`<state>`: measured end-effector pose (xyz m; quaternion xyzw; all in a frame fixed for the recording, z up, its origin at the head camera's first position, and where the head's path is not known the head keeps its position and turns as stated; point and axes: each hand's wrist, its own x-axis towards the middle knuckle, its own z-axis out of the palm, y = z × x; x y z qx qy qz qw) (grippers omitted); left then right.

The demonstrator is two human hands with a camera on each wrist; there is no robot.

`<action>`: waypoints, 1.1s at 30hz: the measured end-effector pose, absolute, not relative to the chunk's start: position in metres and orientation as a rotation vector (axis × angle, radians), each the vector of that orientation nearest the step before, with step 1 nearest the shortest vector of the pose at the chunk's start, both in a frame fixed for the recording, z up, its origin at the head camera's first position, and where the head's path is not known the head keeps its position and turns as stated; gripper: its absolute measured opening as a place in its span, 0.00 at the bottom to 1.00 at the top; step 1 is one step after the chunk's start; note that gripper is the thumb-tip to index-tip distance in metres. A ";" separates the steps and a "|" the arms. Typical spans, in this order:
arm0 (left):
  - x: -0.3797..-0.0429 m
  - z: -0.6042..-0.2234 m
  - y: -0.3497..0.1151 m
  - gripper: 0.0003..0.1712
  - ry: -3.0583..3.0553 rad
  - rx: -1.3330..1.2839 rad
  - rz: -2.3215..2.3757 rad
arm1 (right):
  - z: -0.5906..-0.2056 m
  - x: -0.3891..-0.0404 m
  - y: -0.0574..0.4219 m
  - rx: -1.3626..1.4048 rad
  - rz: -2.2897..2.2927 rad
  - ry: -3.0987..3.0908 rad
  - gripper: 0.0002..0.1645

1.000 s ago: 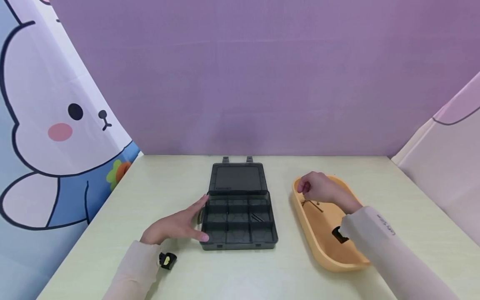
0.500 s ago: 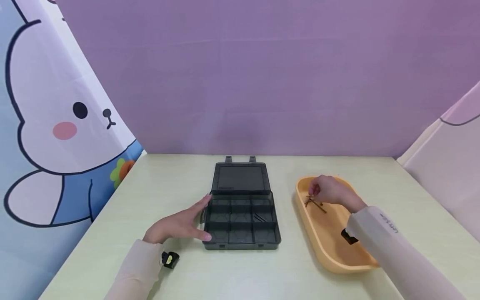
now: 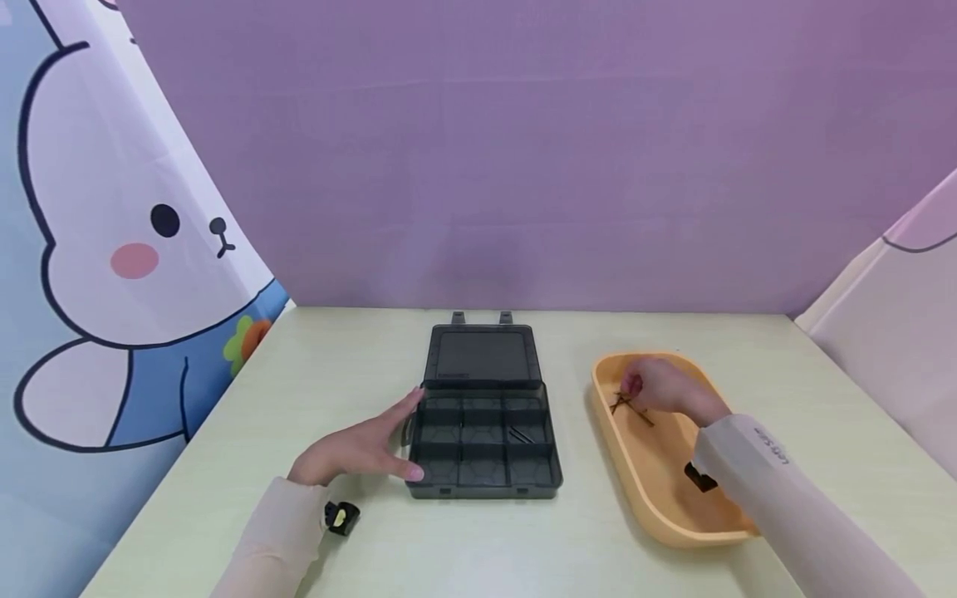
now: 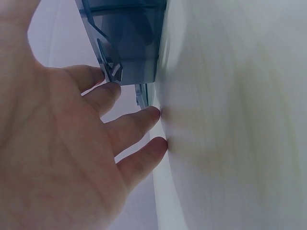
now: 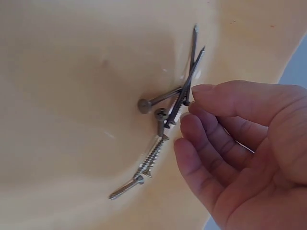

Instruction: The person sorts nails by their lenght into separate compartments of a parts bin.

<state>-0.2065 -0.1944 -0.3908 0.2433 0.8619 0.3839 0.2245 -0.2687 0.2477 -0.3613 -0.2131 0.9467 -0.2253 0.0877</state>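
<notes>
My right hand (image 3: 661,387), moved down since the earlier frame, sets narrowed fingers (image 5: 194,158) at the screws (image 5: 161,114) heaped in the orange tray (image 3: 658,465), a pinch I cannot confirm, while my left hand (image 3: 357,453), spread wide against the divided box (image 3: 482,492), presumably steadies it.

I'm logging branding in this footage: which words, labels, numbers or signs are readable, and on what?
"Let's S…", apparently, on the right sleeve; the rest is too blurred.
Box lid: faint marking, too small to read.
Nothing else readable.
</notes>
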 end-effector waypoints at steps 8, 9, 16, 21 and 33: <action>-0.205 -0.387 -0.194 0.69 2.367 0.689 1.065 | -0.366 -0.267 0.251 -0.623 -0.665 2.821 0.12; -0.205 -0.387 -0.194 0.69 2.365 0.694 1.066 | -0.367 -0.267 0.251 -0.622 -0.663 2.824 0.12; -0.203 -0.386 -0.194 0.70 2.349 0.692 1.081 | -0.373 -0.267 0.252 -0.635 -0.646 2.843 0.13; -0.203 -0.386 -0.194 0.69 2.352 0.679 1.085 | -0.373 -0.266 0.253 -0.644 -0.646 2.852 0.13; -0.200 -0.384 -0.196 0.69 2.370 0.692 1.067 | -0.371 -0.266 0.252 -0.647 -0.628 2.842 0.10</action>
